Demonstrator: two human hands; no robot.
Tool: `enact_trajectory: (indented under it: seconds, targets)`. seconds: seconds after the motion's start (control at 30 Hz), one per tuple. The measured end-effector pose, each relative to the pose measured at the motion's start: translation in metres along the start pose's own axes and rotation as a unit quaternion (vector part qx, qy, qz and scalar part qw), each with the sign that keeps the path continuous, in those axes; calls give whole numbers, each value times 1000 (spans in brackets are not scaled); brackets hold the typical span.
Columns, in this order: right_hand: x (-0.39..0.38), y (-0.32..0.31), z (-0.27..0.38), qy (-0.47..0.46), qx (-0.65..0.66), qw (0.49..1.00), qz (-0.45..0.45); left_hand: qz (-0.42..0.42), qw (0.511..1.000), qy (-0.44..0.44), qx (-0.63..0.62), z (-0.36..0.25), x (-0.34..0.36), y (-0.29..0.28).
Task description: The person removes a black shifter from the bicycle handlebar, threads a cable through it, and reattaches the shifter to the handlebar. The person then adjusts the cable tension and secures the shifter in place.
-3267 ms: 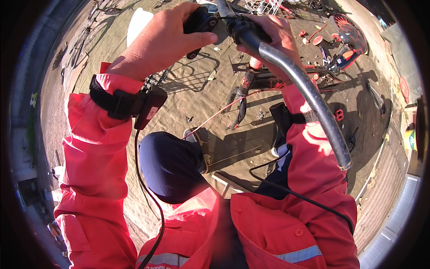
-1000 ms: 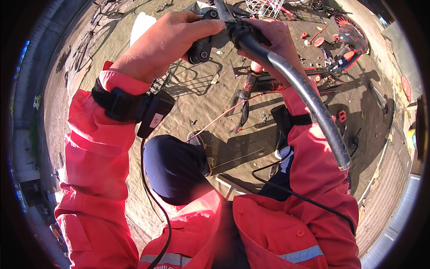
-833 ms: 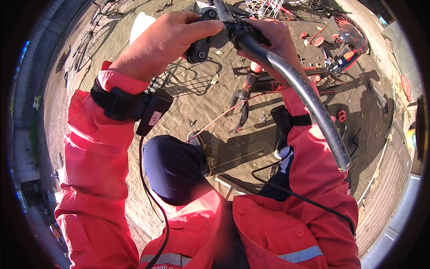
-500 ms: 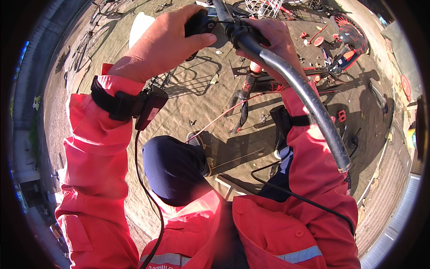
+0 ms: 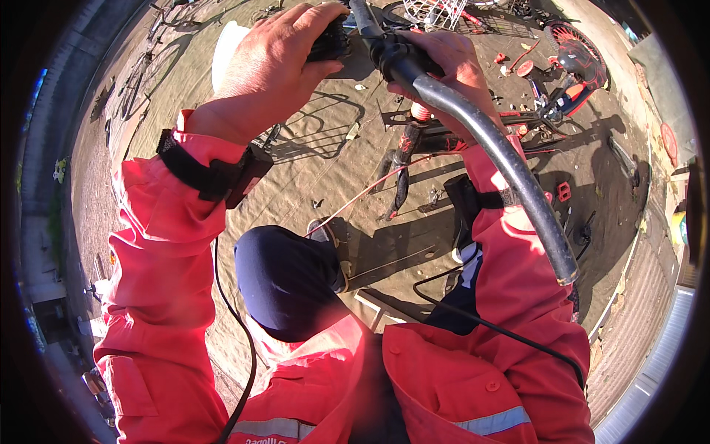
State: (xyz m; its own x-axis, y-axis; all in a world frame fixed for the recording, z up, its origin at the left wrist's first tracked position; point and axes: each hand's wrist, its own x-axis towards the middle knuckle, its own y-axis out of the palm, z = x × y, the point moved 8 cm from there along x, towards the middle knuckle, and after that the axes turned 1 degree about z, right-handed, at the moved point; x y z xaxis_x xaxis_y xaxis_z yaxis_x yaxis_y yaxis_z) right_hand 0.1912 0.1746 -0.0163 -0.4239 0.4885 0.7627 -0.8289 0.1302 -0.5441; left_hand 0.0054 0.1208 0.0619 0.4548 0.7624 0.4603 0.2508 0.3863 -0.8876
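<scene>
A black bent handlebar rises in front of me, its bare tube end curving back toward my right forearm. My right hand is closed round the handlebar beside its black centre clamp. To the left of the clamp, my left hand grips a black part with a ridged edge; its kind is not clear, and the fingers cover much of it. Below the bar, a black-and-red bicycle frame lies on the ground cloth, with a thin reddish cable running from it toward my shoe.
A white rounded object stands behind my left hand. At the far right lie a red-and-black wheel and several small red parts. A red pedal rests on the cloth. A white wire basket is at the far edge.
My left hand has turned the black part, so its ridged side now shows instead of a round bolt. My left wrist has rotated. The right hand stays on the handlebar.
</scene>
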Motion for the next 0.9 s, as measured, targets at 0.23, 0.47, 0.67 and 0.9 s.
enact_trajectory:
  seconds: [0.23,0.47,0.67,0.9]
  targets:
    - [-1,-1,-2,10,30,999,-11,-13,1000,14,4,-2,1,-4]
    - [1,3,-2,20,30,999,19,110,908,-242,-325,29,-20,5]
    - [1,1,1,31,-9,999,23,134,858,-317,-382,32,-21,19]
    - [3,0,2,33,15,999,23,130,844,-326,-406,25,-20,27]
